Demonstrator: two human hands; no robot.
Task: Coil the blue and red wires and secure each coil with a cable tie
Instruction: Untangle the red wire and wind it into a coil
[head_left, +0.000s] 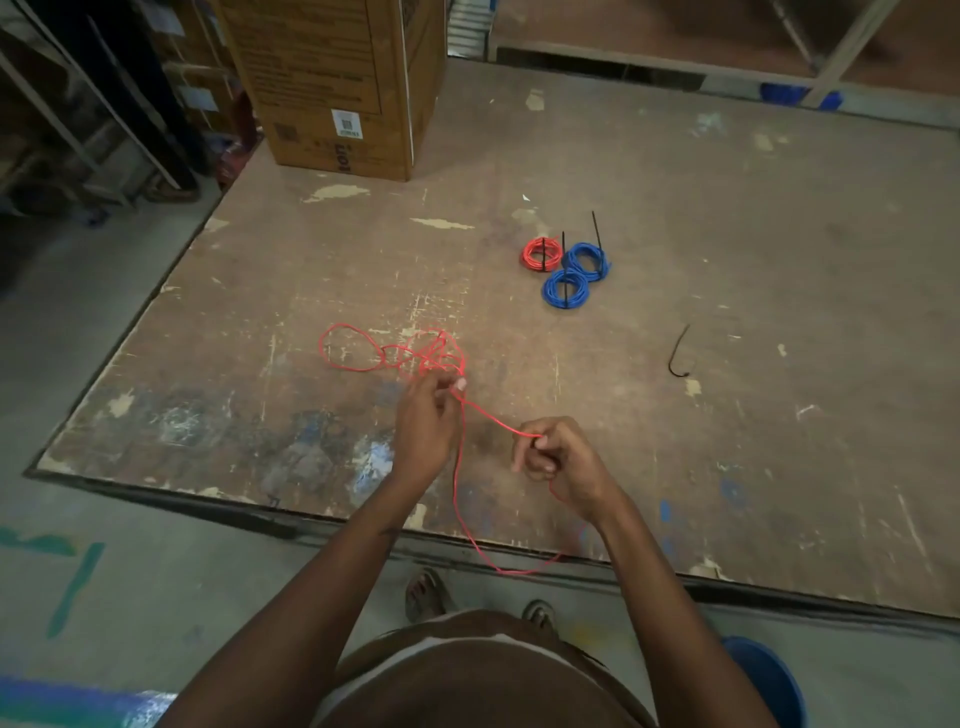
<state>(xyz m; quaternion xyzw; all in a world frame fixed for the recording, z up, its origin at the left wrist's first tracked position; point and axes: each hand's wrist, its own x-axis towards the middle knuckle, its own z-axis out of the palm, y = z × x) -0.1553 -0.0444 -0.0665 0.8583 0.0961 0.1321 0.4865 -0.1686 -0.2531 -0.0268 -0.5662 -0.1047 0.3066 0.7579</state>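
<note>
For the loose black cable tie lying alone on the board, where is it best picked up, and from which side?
Judging by its shape, grip the loose black cable tie on its long, nearly straight upper stretch, coming from above with a pinch across its width. It lies flat on the board, apart from the coils, and its near end hooks round, so the curl offers a poorer hold. The right hand is nearer, but now pinches the red wire.

Both bare arms reach forward, hands close together and pinching.

The left hand (426, 415) is raised with its back to the camera, fingertips bunched and pointing toward 1 o'clock, thumb and forefinger pinched. The right hand (558, 457) sits at its 4 o'clock, fingers curled inward, thumb and forefinger pinched toward 9 o'clock. Both forearms slant inward from the body.
</note>
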